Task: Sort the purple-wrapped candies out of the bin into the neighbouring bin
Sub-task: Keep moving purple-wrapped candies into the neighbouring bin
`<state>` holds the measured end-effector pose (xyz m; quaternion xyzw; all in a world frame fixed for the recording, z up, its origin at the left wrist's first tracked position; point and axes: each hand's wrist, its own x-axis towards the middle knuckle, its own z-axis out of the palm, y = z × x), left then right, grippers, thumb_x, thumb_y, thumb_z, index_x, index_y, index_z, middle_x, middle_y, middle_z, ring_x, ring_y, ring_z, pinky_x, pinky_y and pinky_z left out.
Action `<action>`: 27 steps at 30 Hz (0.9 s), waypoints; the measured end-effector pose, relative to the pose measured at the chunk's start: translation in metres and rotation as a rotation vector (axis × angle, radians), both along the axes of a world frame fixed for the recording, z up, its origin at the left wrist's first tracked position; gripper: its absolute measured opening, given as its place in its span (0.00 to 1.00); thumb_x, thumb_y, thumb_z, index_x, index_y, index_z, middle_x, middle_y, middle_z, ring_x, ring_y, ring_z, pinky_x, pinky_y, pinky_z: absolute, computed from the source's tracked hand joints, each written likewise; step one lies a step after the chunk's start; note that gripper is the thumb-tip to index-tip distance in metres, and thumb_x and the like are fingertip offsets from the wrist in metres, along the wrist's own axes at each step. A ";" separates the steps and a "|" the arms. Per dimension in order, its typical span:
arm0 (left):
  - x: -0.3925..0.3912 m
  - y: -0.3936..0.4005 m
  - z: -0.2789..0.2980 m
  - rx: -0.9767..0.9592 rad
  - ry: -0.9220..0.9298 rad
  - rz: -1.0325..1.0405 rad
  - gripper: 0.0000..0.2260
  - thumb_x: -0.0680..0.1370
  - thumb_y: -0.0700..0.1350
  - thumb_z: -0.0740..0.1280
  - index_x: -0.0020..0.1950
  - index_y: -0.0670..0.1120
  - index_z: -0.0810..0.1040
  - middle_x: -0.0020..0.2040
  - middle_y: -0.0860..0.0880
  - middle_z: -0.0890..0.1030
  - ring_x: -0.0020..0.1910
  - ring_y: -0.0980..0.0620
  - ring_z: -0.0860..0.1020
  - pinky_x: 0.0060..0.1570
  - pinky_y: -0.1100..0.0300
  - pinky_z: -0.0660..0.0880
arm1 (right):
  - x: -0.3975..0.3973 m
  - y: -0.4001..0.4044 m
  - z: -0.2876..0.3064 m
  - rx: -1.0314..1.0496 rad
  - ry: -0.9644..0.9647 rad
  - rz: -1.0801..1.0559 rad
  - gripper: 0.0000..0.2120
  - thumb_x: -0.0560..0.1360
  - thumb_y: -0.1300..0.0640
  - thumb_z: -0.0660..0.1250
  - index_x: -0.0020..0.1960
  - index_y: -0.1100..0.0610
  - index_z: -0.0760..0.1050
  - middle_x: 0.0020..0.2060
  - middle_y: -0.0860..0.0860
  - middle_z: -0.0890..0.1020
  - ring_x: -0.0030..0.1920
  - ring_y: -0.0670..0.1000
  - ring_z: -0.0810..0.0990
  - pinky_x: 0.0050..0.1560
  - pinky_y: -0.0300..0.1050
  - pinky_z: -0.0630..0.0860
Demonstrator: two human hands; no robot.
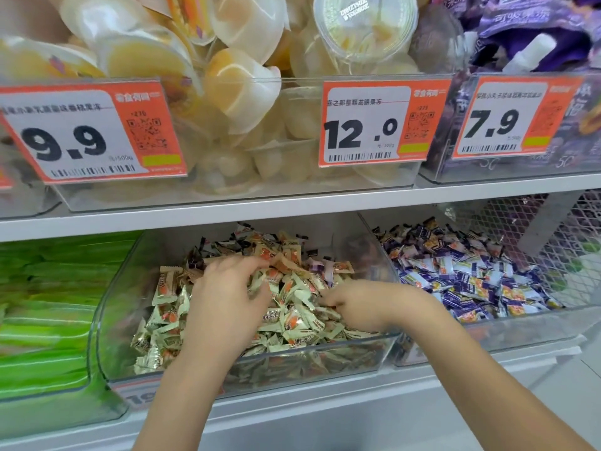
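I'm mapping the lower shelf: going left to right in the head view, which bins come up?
Bin of green packs → bin of cream-wrapped candies, both hands inside → bin of purple-wrapped candies.

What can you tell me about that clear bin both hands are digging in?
The middle bin is clear, glossy plastic with rounded corners and a low front wall, sitting on the lower shelf between a bin of green packs and a bin of purple candies. It is heaped with cream-and-orange wrapped candies; a few purple-wrapped ones lie near its back right. The left hand and right hand reach into the heap.
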<state>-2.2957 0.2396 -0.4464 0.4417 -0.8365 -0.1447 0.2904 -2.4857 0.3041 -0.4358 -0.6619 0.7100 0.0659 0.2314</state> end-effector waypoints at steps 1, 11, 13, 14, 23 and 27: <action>-0.003 0.002 0.000 -0.014 -0.027 -0.024 0.13 0.76 0.48 0.65 0.60 0.55 0.78 0.59 0.55 0.78 0.61 0.52 0.72 0.62 0.49 0.69 | 0.000 -0.001 0.001 -0.082 -0.061 -0.063 0.24 0.77 0.69 0.52 0.70 0.54 0.71 0.70 0.54 0.70 0.43 0.39 0.79 0.43 0.27 0.75; -0.007 0.006 -0.001 0.021 -0.058 -0.043 0.11 0.78 0.49 0.63 0.58 0.57 0.78 0.61 0.58 0.76 0.64 0.54 0.68 0.63 0.53 0.64 | -0.004 -0.065 -0.024 -0.295 -0.134 -0.364 0.23 0.79 0.58 0.62 0.73 0.52 0.63 0.66 0.56 0.73 0.63 0.58 0.74 0.61 0.49 0.73; -0.005 0.004 -0.002 0.030 -0.069 -0.048 0.10 0.78 0.49 0.63 0.58 0.57 0.78 0.61 0.58 0.76 0.64 0.54 0.68 0.64 0.52 0.63 | -0.010 -0.069 -0.025 -0.317 -0.124 -0.399 0.17 0.79 0.59 0.63 0.68 0.54 0.71 0.62 0.55 0.77 0.59 0.56 0.77 0.57 0.43 0.74; -0.004 0.003 -0.002 0.034 -0.065 -0.048 0.10 0.78 0.49 0.63 0.58 0.57 0.78 0.61 0.58 0.76 0.64 0.54 0.68 0.64 0.51 0.63 | -0.013 -0.072 -0.023 -0.305 -0.092 -0.407 0.15 0.79 0.60 0.63 0.66 0.56 0.73 0.60 0.55 0.79 0.58 0.55 0.78 0.54 0.42 0.74; -0.002 0.001 0.001 0.027 -0.013 -0.041 0.10 0.78 0.48 0.64 0.57 0.56 0.79 0.59 0.56 0.78 0.62 0.53 0.69 0.63 0.53 0.65 | -0.009 -0.034 0.000 -0.798 -0.340 -0.497 0.11 0.76 0.63 0.66 0.57 0.54 0.81 0.49 0.51 0.84 0.32 0.41 0.76 0.30 0.27 0.70; -0.012 0.008 0.002 0.020 -0.001 -0.072 0.10 0.78 0.47 0.64 0.57 0.54 0.79 0.58 0.56 0.78 0.62 0.52 0.70 0.63 0.53 0.64 | -0.019 0.016 0.021 -1.124 -0.253 -0.460 0.08 0.72 0.64 0.70 0.50 0.56 0.84 0.38 0.47 0.83 0.34 0.39 0.77 0.38 0.22 0.67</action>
